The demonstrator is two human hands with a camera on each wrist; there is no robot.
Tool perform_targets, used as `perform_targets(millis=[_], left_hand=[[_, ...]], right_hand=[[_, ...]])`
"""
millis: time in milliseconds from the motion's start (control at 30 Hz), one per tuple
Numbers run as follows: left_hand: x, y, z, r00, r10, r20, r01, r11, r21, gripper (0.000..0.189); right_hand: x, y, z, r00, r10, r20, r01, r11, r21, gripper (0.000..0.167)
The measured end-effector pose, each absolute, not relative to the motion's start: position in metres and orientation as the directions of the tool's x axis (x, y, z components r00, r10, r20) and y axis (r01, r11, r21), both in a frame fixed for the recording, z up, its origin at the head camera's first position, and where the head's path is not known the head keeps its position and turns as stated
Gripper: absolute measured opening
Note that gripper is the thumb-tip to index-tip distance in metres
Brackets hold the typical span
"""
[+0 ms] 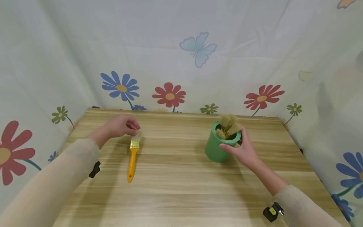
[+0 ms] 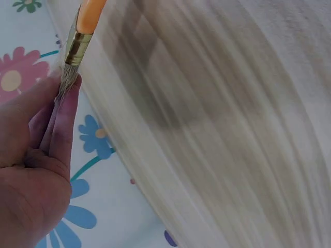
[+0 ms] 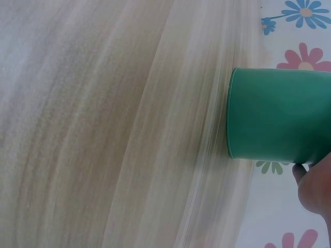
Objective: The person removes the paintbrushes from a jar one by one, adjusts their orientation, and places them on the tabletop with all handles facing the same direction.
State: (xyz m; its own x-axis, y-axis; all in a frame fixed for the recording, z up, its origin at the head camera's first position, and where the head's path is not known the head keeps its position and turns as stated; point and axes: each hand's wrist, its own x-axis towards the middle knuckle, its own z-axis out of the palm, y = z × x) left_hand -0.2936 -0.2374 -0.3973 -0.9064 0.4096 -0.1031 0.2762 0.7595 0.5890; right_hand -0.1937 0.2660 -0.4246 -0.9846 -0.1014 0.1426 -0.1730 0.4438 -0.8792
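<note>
A wood-grain table point(image 1: 175, 192), streaked in pale tan and brown, ran back to a white cloth point(image 1: 153, 41) that hung along its far, left and right sides. Red, blue and green flowers point(image 1: 169, 96) dotted the cloth's lower part, and a light blue butterfly point(image 1: 198, 49) showed above the far edge. At the left, over the far half of the table, a person's left hand point(image 1: 121, 125) pinched a paintbrush point(image 1: 132, 162) by its pale bristles between thumb and fingers. The brush had a gold-coloured metal band and a yellow-orange handle pointing to the near side, with a small hole near its end. To the right, well apart from it, the right hand point(image 1: 246, 151) gripped a green can point(image 1: 216, 150) near its rim, the thumb on the near side. Tan brush heads point(image 1: 228, 120) poked from its mouth. Cream sleeves point(image 1: 66, 170) covered both forearms.
</note>
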Motion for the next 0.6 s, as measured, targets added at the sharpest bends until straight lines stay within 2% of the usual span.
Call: perform_targets(millis=[300,600], left_hand=[[-0.295,-0.242,-0.417,-0.913,0.407,-0.005,0.342,0.775,0.532,0.01],[-0.3,-0.249,-0.431,-0.927,0.376,0.004,0.326,0.799,0.506,0.011]], right_hand=[[-0.194,0.267,-0.424,-0.985,-0.103,0.135,-0.167,0.448,-0.878,0.104],[-0.194,0.268,-0.423,-0.986,-0.101,0.131,-0.163,0.46,-0.873,0.104]])
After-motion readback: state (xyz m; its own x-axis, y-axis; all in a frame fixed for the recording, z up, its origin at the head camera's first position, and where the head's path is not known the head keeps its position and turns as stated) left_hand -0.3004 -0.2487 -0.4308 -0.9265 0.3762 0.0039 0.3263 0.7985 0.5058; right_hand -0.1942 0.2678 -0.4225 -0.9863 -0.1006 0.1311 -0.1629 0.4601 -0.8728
